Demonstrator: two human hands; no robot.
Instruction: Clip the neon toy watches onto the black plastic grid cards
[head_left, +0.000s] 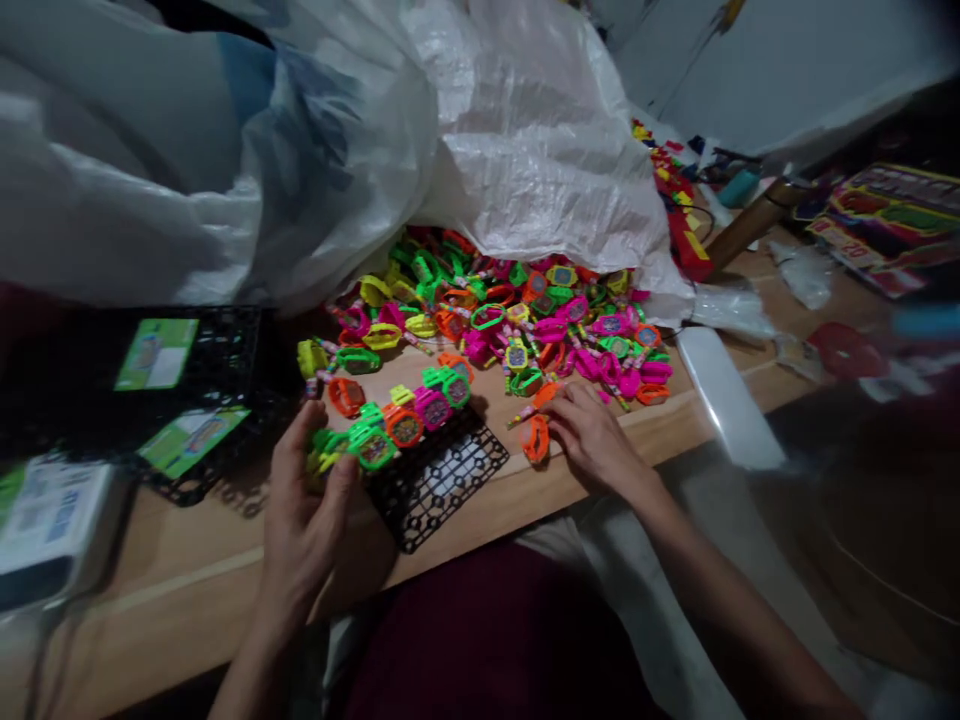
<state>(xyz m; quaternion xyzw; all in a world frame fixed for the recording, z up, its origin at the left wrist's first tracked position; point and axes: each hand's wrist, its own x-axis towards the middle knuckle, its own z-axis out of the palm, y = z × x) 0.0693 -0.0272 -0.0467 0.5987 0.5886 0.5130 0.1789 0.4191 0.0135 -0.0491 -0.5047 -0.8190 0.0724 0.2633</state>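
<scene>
My left hand (304, 510) is closed round the left end of a row of toy watches (405, 425) in green, orange and pink. Below that row lies a black plastic grid (442, 490); whether the watches are fixed to it I cannot tell. My right hand (592, 435) is at the table, fingertips together on an orange toy watch (546, 396), partly covered by the fingers. Just beside those fingertips sits another orange toy watch (535, 441). Behind both hands spreads a heap of bright toy watches (510, 310), some with small patterned sticks among them.
A large white woven sack (525, 130) stands behind the heap. Stacked black grids (217, 370) with green cards (157, 353) are at left, near a white box (60, 520). On the right lie a white slab (727, 400), a brown rod (757, 220) and colourful printed packaging (885, 220).
</scene>
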